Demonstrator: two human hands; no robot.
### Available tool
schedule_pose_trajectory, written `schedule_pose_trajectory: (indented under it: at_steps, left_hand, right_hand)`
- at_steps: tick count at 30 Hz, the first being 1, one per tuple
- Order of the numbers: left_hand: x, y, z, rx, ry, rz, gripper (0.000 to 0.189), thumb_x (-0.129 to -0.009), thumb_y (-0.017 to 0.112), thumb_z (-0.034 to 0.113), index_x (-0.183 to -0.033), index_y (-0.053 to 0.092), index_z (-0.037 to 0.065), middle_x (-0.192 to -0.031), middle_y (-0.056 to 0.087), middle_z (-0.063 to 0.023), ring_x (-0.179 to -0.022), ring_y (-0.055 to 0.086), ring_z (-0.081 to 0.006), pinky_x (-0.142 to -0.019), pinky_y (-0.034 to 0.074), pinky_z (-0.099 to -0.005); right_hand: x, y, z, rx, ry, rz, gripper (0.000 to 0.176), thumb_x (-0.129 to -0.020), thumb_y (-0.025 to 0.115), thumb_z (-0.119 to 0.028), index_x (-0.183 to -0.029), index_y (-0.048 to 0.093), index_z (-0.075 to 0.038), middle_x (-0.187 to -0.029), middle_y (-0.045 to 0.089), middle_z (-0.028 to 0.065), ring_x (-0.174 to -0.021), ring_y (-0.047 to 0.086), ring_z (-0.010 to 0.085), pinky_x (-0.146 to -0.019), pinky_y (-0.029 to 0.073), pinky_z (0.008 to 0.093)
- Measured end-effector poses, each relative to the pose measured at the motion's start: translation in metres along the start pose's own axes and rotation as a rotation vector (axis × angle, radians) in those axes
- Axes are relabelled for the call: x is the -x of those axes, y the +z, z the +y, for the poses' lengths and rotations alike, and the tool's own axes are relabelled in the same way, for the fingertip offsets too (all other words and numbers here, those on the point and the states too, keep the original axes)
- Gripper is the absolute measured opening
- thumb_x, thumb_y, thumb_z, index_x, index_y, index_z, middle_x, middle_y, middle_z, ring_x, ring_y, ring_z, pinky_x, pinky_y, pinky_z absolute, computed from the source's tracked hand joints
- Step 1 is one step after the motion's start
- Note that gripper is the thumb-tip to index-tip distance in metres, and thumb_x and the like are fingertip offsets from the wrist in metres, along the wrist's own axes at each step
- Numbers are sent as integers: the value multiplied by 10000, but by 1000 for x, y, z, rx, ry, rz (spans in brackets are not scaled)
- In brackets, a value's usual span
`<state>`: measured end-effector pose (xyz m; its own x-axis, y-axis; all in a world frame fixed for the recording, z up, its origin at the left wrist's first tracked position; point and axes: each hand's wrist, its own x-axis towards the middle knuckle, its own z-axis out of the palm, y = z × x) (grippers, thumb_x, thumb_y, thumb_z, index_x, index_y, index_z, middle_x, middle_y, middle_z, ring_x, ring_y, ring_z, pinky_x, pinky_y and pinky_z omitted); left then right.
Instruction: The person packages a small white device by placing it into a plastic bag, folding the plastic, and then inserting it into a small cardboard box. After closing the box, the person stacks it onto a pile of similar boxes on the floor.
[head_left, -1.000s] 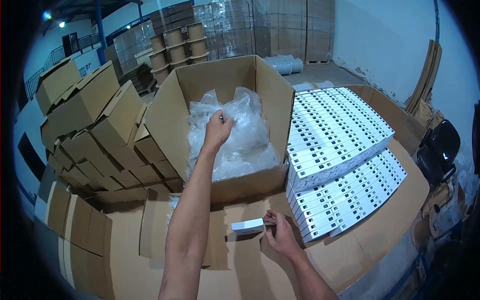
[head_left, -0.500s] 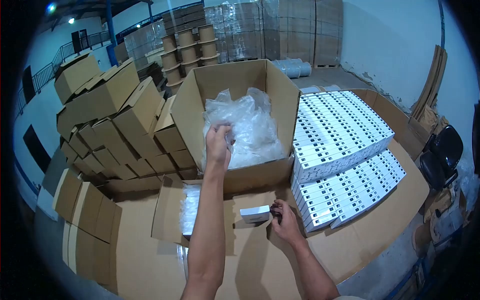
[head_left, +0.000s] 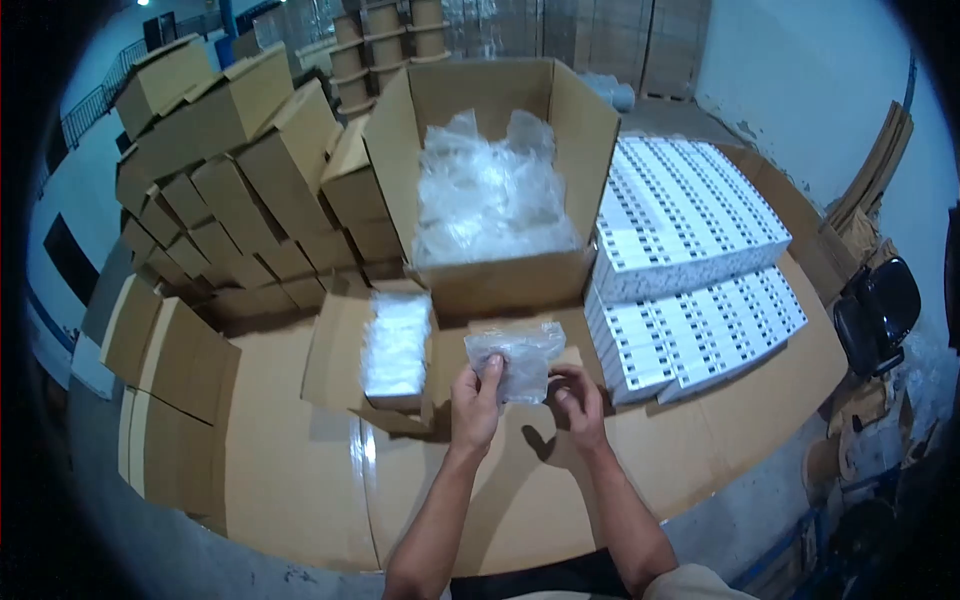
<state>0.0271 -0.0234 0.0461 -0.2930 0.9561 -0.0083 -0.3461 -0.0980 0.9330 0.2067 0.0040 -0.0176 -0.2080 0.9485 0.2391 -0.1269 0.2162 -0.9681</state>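
A clear plastic bag (head_left: 522, 368) is pinched by my left hand (head_left: 474, 408), thumb over its front left side. My right hand (head_left: 582, 402) is at the bag's right edge with its fingers curled; what they hold, if anything, is hidden. A small open carton (head_left: 405, 418) stands to the left of my hands, with a row of bagged white boxes (head_left: 396, 345) in it. Behind the hands, a large open carton (head_left: 510, 285) holds a heap of clear plastic bags (head_left: 490, 195). Stacked white boxes (head_left: 690, 215) with small dark marks stand to the right.
Cardboard covers the work table (head_left: 300, 480). Brown cartons (head_left: 230, 180) are piled at the left, with more folded cartons (head_left: 185, 400) near the left edge. A black chair (head_left: 885, 315) stands beyond the right edge. Spools (head_left: 385, 50) are stacked at the back.
My left hand has come down out of the large carton with a clear bag. The small white box by my right hand is no longer visible. The view has tilted downward.
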Motion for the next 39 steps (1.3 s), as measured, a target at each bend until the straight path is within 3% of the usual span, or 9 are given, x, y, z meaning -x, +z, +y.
schedule_pose_trajectory:
  at_steps: [1, 4, 8, 13, 17, 29, 32, 35, 39]
  left_hand:
    - [9, 1, -14, -29, 67, 20, 273, -1089, 563, 239, -1180, 664, 3, -1075, 679, -23, -961, 600, -89, -852, 508, -279]
    - [24, -5, -32, -133, -90, 81, 276, -1088, 565, 234, -1180, 663, -7, -1030, 684, -25, -916, 596, -87, -805, 509, -279]
    - [18, -12, -59, -152, 90, 58, 299, -1092, 556, 245, -1145, 672, -25, -974, 687, -28, -876, 585, -82, -769, 500, -275]
    - [16, -21, -66, -178, 88, 132, 309, -1098, 539, 244, -1098, 686, -28, -954, 688, -33, -866, 578, -81, -770, 496, -275]
    - [16, -25, -62, -240, 98, 235, 331, -1105, 527, 259, -1100, 682, -35, -930, 677, -34, -855, 574, -87, -769, 495, -285]
    - [22, -13, -43, -271, 87, 287, 310, -1112, 510, 260, -1035, 636, -13, -847, 592, 3, -786, 526, -69, -691, 470, -267]
    - [17, -17, -49, -274, 184, 273, 282, -1107, 520, 250, -1016, 619, 2, -838, 582, 12, -773, 517, -59, -666, 455, -255]
    - [17, -17, -45, -241, 194, 246, 256, -1100, 535, 236, -999, 604, 11, -837, 583, 14, -766, 511, -52, -654, 439, -247]
    - [19, -16, -45, -256, 181, 178, 249, -1094, 550, 234, -983, 594, 15, -839, 586, 14, -764, 504, -48, -654, 428, -242]
  right_hand:
    - [0, 2, -10, -370, 21, -84, 462, -967, 652, -201, -1353, 520, 16, -1184, 630, 84, -1024, 603, 152, -933, 497, 315]
    - [-2, 8, -9, -366, -47, -174, 495, -953, 714, -239, -1332, 534, 24, -1198, 629, 92, -1050, 602, 155, -950, 487, 310]
    - [0, 23, -16, -194, 76, -94, 379, -965, 726, -111, -1294, 585, 16, -1109, 657, 58, -962, 619, 110, -883, 514, 273]
    - [-5, 18, -4, -111, 93, -68, 127, -975, 706, -66, -1030, 598, -28, -877, 603, -19, -740, 537, 32, -631, 447, 216]
    - [-6, 15, -5, -75, 95, -66, 237, -971, 721, -81, -862, 510, -73, -766, 531, -65, -633, 444, -4, -521, 344, 207]
    - [-8, 2, -41, -12, 412, -216, 205, -970, 729, -105, -996, 526, -96, -582, 552, -65, -465, 407, 3, -409, 291, 206]
    - [-10, -3, -46, 13, 486, -236, 206, -964, 742, -115, -981, 539, -81, -670, 595, -50, -560, 468, -4, -476, 341, 199]
    - [-8, -6, -25, 55, 246, -239, 177, -969, 736, -106, -974, 565, -59, -790, 630, -31, -696, 528, 6, -578, 398, 210]
    - [-7, 4, -18, -29, 157, -111, 159, -1012, 694, -159, -985, 623, -19, -838, 597, -41, -743, 504, 27, -627, 402, 231]
